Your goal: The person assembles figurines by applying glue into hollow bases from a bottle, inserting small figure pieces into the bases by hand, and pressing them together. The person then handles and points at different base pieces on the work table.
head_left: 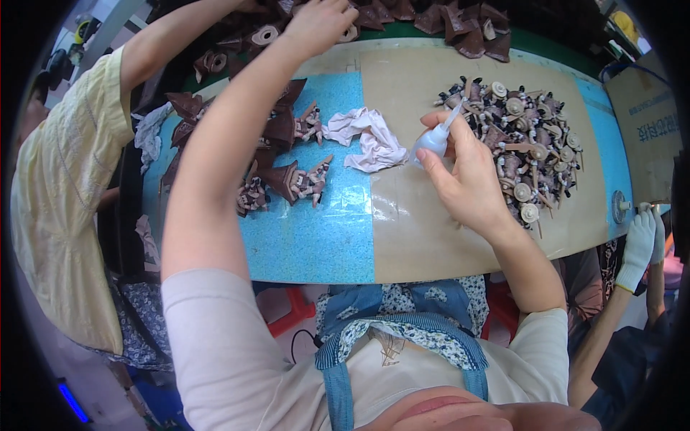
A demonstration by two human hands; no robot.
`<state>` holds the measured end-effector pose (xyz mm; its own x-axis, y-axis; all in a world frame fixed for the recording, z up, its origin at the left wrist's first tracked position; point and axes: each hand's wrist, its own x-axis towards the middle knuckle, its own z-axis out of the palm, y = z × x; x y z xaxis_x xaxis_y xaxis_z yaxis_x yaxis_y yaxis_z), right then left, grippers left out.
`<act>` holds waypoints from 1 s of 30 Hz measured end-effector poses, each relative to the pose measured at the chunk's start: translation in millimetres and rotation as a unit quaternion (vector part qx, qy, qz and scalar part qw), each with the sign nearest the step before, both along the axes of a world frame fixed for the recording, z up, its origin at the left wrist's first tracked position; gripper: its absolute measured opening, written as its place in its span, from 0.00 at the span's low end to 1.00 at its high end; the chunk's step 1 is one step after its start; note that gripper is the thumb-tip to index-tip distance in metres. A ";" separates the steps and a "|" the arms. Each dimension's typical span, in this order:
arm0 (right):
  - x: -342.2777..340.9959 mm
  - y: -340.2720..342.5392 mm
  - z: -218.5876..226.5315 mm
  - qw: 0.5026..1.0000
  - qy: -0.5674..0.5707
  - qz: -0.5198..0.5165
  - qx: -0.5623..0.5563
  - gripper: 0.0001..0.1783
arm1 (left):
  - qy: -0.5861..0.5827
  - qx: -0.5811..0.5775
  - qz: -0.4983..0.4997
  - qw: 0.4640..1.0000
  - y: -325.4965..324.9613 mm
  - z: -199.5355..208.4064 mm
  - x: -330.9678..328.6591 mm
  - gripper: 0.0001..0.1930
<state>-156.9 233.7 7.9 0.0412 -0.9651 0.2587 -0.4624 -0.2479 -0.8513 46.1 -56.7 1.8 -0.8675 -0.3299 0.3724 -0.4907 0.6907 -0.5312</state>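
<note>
My left hand (320,27) reaches across to the far edge, over a heap of dark brown pointed pieces (467,29). Its fingers bend downward and their tips are hidden, so its grip does not show. In my right hand (468,172) is a small translucent squeeze bottle (431,141), its thin nozzle tilted up to the right. Beside that hand lies a pile of small figurines (532,144) with round tan hats and brown sticks. Left of the bottle is a crumpled pale cloth (374,144). Several figurines joined to brown pieces (305,183) lie under my left forearm.
The table top (417,244) is part tan, part blue. A person in a yellow top (65,201) stands at the left, reaching over the far side. At the right are another person's gloved hand (637,244), a cardboard box (647,122) and a small round metal object (619,206).
</note>
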 end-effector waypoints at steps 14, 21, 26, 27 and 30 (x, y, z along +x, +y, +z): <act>-33.0 62.3 -16.3 0.994 -0.105 -0.037 -0.002 0.20 | -0.097 0.051 0.063 0.992 -6.5 -4.5 -38.1 0.07; -33.1 78.3 -14.9 0.974 -0.227 -0.006 0.010 0.24 | 0.320 0.212 -0.019 0.923 133.3 38.2 -40.1 0.13; -34.9 91.5 -19.2 0.968 -0.252 0.008 0.011 0.30 | 0.399 0.437 0.018 0.806 281.1 2.5 -26.8 0.13; -34.3 93.6 -20.2 0.968 -0.251 0.014 0.011 0.30 | 0.409 0.457 0.057 0.788 305.1 -17.0 -23.5 0.12; -31.3 100.4 -20.2 0.965 -0.263 0.004 0.018 0.28 | 0.390 0.416 0.099 0.816 335.5 -32.5 -11.8 0.10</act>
<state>-188.2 334.1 -12.4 -0.0787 -0.9739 0.2131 0.0371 -0.2165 -0.9756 34.3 278.8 -30.7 -0.3735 -0.8544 0.3612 -0.6008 0.5195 0.6076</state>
